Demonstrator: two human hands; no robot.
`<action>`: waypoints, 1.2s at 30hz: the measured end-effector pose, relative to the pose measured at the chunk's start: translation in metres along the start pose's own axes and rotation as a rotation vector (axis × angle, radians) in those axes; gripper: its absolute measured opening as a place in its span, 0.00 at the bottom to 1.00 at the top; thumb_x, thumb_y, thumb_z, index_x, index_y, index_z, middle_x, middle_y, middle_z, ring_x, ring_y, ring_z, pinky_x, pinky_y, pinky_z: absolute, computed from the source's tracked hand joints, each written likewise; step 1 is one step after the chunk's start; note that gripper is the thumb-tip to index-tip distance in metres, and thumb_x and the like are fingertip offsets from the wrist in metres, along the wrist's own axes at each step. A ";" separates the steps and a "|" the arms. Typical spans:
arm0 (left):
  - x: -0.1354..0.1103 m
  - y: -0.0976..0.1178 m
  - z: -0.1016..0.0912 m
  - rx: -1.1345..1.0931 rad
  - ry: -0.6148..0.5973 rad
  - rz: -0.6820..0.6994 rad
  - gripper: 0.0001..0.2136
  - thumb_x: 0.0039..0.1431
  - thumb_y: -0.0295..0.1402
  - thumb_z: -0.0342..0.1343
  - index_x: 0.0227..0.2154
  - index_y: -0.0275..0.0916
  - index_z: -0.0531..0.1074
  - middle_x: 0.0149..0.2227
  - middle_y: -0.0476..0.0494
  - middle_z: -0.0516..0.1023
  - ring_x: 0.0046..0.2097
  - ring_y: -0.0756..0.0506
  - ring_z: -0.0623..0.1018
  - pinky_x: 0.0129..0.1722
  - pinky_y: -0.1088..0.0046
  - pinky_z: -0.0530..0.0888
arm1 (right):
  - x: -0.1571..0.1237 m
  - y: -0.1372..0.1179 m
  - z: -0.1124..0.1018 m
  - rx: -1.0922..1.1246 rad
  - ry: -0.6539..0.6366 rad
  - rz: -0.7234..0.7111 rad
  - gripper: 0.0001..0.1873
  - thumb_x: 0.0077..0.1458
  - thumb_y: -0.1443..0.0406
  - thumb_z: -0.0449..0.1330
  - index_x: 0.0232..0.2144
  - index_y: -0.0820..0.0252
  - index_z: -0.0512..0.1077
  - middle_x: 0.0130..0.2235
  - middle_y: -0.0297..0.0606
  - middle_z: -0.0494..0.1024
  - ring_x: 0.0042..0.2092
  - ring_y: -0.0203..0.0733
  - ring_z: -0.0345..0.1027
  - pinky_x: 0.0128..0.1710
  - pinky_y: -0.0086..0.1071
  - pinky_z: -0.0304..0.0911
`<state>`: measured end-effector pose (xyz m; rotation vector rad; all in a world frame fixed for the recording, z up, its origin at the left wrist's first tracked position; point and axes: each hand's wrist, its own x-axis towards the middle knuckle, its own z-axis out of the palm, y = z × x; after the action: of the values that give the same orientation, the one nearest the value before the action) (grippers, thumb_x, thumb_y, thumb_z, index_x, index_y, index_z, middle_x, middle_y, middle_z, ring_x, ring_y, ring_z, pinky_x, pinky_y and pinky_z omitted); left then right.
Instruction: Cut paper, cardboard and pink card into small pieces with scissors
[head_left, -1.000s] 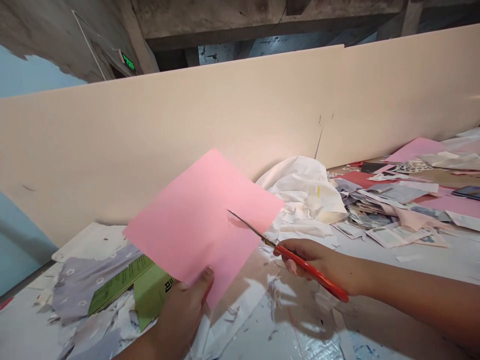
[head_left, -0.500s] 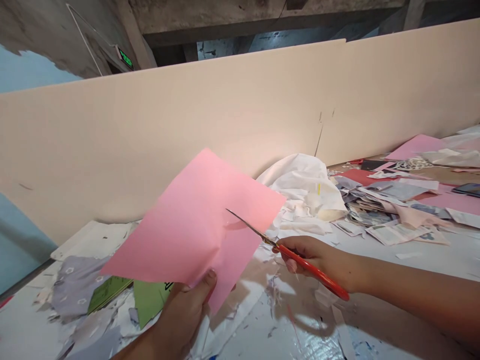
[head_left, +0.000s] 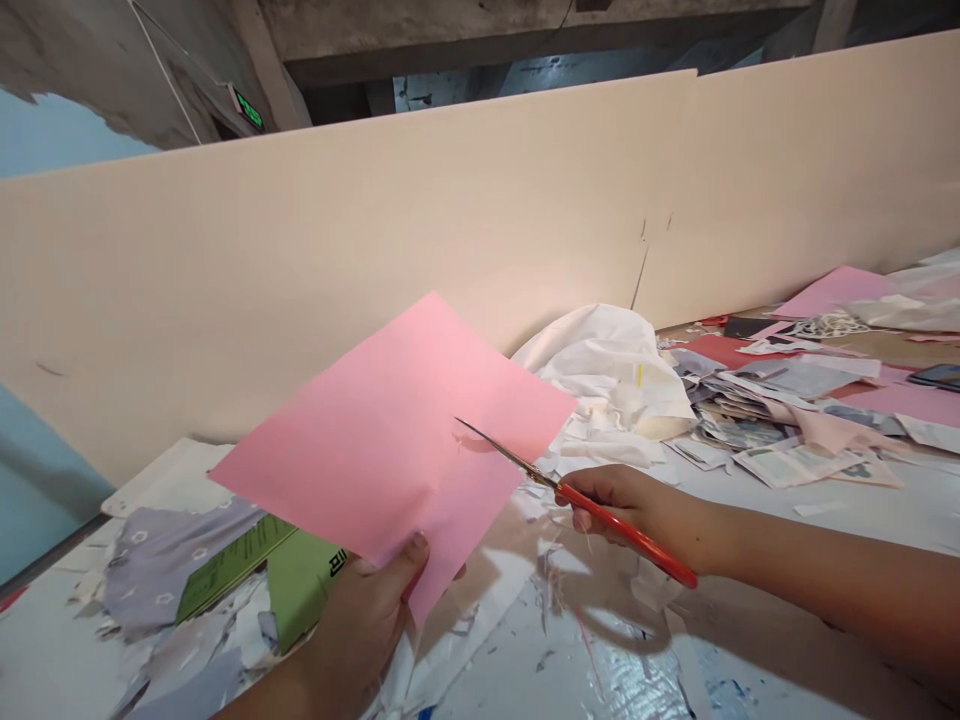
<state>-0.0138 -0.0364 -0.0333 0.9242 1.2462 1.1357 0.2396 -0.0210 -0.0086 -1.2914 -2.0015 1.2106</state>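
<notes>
- A tall cream partition board (head_left: 375, 200) runs along the far side of the worktop (head_left: 862, 530), closing off the view ahead. Above it I see a concrete beam (head_left: 420, 40) and a small green exit sign (head_left: 247, 110).
- Off-cuts cover much of the worktop, apparently pushed aside to leave room in front of me: a crumpled white cloth (head_left: 607, 380), a heap of printed paper scraps (head_left: 757, 425), and further pink and red sheets (head_left: 832, 290) at the far right.
- Nearer my left side lie a lilac patterned fabric (head_left: 172, 570) and a green card (head_left: 304, 590), partly under the paper I hold.
- The pink paper sheet (head_left: 390, 430) is in the air above the worktop, tilted toward me, so nothing beneath it gets in the way of the blades.
- My left hand (head_left: 360, 625) pinches the sheet's lower edge, thumb (head_left: 412, 548) on top and the other fingers hidden beneath, which keeps the sheet taut.
- My right hand (head_left: 641, 510) comes in from the right, its fingers (head_left: 583, 520) curled and pressed together around the red-handled scissors (head_left: 622, 530), giving a firm, steady hold.
- The narrow steel blades (head_left: 502, 455) point up and left, their tip over the sheet's face. I cannot tell whether they have gone through the paper.
</notes>
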 end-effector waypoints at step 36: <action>-0.006 -0.005 0.002 -0.097 -0.098 -0.079 0.12 0.38 0.36 0.63 0.24 0.33 0.72 0.19 0.47 0.74 0.23 0.48 0.74 0.27 0.70 0.73 | -0.006 -0.002 0.009 0.196 -0.163 -0.057 0.37 0.38 0.35 0.44 0.30 0.62 0.61 0.27 0.34 0.60 0.26 0.32 0.53 0.25 0.30 0.54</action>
<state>-0.0104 -0.0436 -0.0368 0.8407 1.1287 1.0672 0.2348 -0.0307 -0.0108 -1.0640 -1.9575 1.4853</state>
